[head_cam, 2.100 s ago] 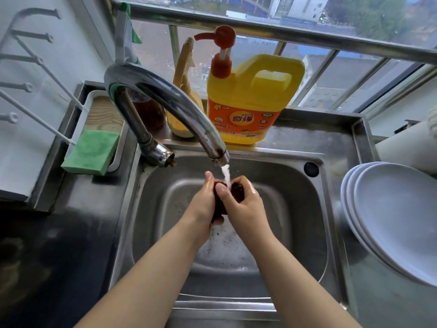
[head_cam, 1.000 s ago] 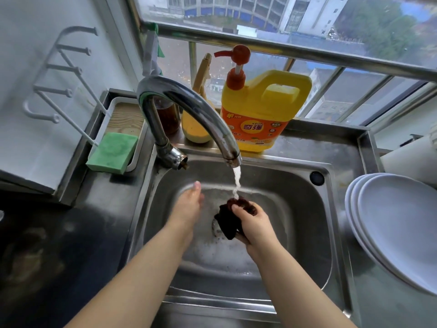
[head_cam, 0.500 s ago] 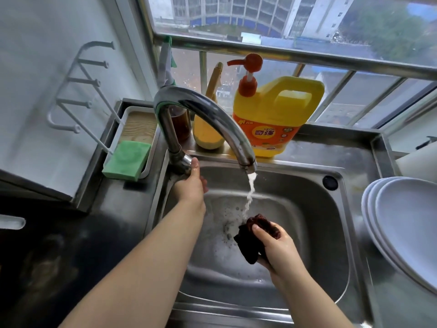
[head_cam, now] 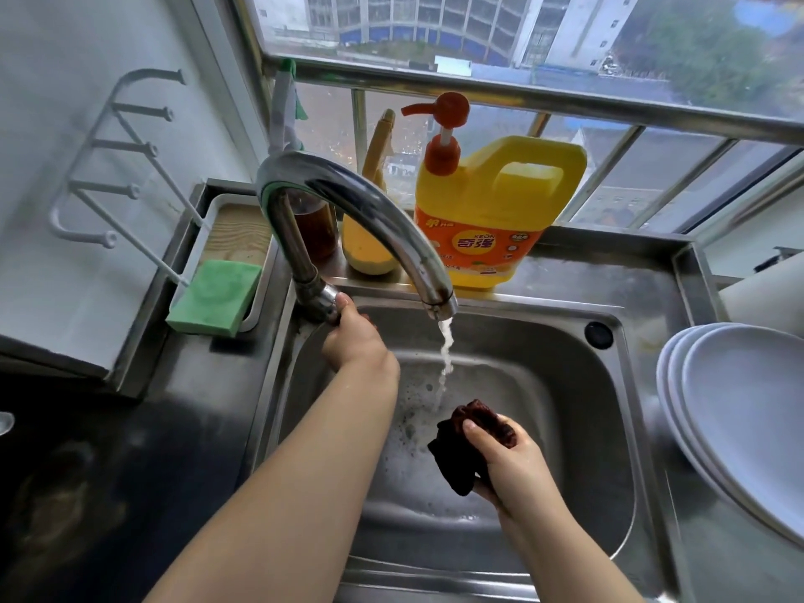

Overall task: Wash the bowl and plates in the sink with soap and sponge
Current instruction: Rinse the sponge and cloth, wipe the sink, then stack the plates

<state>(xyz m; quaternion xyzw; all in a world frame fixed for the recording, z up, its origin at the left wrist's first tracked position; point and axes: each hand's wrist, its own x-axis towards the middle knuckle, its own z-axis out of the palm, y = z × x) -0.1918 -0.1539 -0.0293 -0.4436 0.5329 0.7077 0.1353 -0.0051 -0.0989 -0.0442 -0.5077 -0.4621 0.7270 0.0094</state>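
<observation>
The dark cloth (head_cam: 467, 450) bunched in the right hand (head_cam: 513, 463) looks soft, limp and soaked, so it will likely sag and drip, and it is best taken by a full fistful rather than by a corner. That hand's fingers (head_cam: 472, 428) are curled round it, the thumb pressed on its top fold, holding it low over the sink (head_cam: 565, 341) basin, just to the right of the thin stream falling from the faucet (head_cam: 348, 202). The left hand (head_cam: 354, 341) reaches up and back, wrist bent, its fingers wrapped round the faucet's base fitting, a grip that suggests turning the water. The plates (head_cam: 739, 411) lean stacked on the wet surface (head_cam: 631, 276) at the right, well apart from both hands; they look smooth, rigid and breakable, probably slick once soaped, so they want a hold at the rim with thumb on top and fingers beneath. No bowl can be made out. The green sponge (head_cam: 215, 298) lies dry-looking in a tray (head_cam: 209, 211) at the left, light and squashy, easy to pinch by its sides. The soap jug (head_cam: 491, 211) stands behind the faucet, bulky, and is best worked by its pump.
</observation>
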